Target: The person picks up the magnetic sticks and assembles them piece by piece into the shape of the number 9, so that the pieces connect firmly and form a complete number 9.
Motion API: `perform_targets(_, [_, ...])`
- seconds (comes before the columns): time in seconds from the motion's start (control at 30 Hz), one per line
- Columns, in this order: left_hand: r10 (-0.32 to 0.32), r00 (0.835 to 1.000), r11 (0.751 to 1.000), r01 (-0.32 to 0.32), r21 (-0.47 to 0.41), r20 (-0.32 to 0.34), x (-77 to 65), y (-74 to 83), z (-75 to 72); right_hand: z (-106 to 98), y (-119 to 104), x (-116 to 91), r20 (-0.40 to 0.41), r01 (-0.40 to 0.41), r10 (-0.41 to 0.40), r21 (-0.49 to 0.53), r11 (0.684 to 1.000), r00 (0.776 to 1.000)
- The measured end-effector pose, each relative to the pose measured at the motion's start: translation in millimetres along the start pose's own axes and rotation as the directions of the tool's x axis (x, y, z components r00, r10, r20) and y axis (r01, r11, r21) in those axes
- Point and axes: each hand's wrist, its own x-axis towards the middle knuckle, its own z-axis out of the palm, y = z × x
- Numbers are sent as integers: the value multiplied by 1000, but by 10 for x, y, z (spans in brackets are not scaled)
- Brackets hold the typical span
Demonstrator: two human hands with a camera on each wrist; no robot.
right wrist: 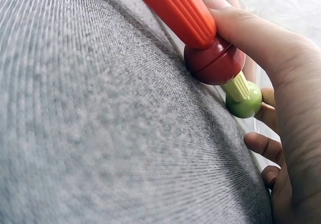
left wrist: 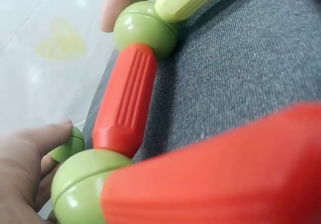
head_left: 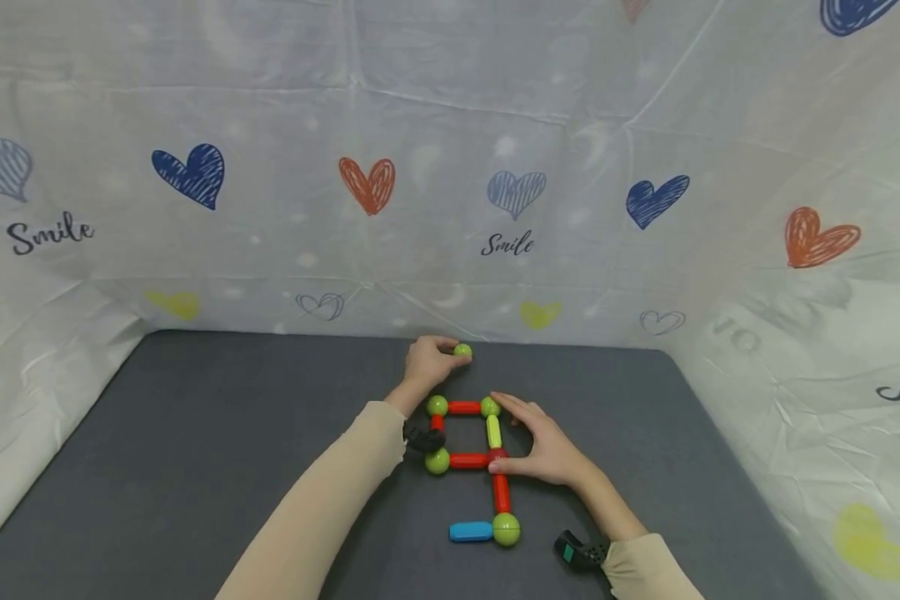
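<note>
My left hand pinches a loose green ball beyond the far side of a ball-and-rod toy frame. The frame has a square with red rods on three sides and a yellow-green rod on the right. Green balls form three corners, a dark red ball being hidden from most views. My right hand holds the frame's right side, thumb at the dark red corner and index finger at the far right green ball. From the dark red corner, another red rod runs nearer.
That nearer rod ends at a larger-looking green ball, with a blue rod pointing left from it. Everything lies on a dark grey cloth-covered table. A pale sheet printed with hearts hangs behind and along the sides.
</note>
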Motion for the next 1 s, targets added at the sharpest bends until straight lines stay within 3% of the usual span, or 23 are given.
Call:
perform_targets(0.2, [56, 998, 998, -55, -35, 38, -139, -66, -159, 7, -27, 15, -3, 22, -22, 5, 1000, 1000])
perform_targets(0.4, [123, 990, 991, -120, -57, 62, -422, -68, -443, 4, -25, 6, 1, 6, -6, 17, 1000, 1000])
perform_targets(0.63, [194, 975, 981, -189, -53, 111, -955, -37, -742, -21, 12, -14, -10, 16, -16, 0, 1000, 1000])
perform_targets(0.87, [204, 965, 979, -203, -19, 166, -1574, -158, -879, -4, 16, -13, -1, 40, -40, -2, 999, 999])
perform_targets(1.0, [213, 948, 977, -211, -34, 235, -1833, -265, -910, 20, 4, -10, 0, 39, -39, 8, 999, 999])
